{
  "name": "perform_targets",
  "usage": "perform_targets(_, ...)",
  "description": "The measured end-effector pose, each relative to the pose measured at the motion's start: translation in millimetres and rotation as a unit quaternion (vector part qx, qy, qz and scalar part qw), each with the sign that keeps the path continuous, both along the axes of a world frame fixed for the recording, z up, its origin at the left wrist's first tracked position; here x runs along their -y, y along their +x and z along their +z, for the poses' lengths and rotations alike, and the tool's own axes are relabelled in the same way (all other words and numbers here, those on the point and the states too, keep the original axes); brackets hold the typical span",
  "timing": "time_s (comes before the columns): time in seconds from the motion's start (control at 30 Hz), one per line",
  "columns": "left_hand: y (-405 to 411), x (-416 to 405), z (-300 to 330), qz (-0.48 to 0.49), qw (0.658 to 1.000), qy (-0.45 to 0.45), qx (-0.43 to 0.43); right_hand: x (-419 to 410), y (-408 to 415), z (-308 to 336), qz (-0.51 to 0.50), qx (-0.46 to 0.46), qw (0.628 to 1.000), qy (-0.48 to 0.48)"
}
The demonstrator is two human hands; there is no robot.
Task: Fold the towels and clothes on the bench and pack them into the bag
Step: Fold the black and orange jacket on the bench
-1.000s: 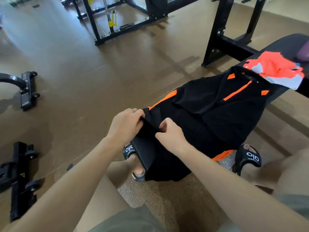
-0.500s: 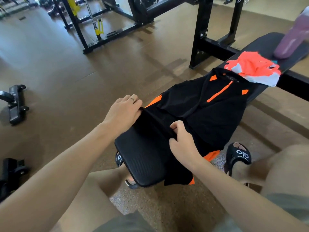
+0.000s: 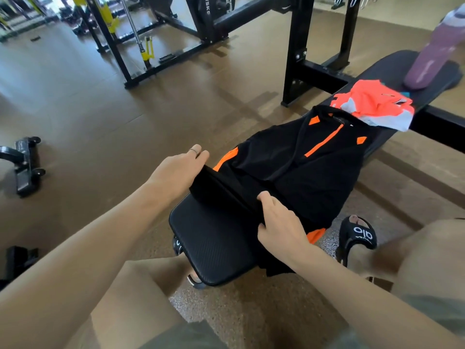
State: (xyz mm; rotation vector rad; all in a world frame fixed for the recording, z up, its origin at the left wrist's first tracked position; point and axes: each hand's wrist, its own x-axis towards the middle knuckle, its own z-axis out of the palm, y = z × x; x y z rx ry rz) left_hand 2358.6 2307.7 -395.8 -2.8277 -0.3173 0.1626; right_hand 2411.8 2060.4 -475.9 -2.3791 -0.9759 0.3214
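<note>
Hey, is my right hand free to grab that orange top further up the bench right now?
Probably not yet: the right hand grips the black garment's hem, and the orange top lies beyond it.

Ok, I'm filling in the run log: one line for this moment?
step: folding shirt | left hand: grips hem | right hand: grips hem | bench: orange garment waiting | bag: unseen

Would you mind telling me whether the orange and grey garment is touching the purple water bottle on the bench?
Apart. The head view shows a bare strip of black bench pad between the orange and grey garment and the purple water bottle.
</note>
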Motion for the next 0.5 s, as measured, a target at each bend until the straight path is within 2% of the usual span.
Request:
perform_targets(0.07,-2,-2,0,0.000,0.999,0.024,-0.021,11,-2,1,-0.009,-0.003,1.000,-0.020)
perform_targets(0.17,-4,-10,-8,-0.029,0.997,0.070,-0.007,30,-3,0,-0.008,-0.020,0.999,-0.030)
perform_targets(0.33,-1,-22,-11,-0.064,0.995,0.078,0.005,52,-6,-9,-0.014,-0.032,0.999,-0.042)
perform_targets(0.5,8,-24,-8,-0.057,0.994,0.085,0.040,61,-12,-14,-0.041,0.032,0.997,-0.057)
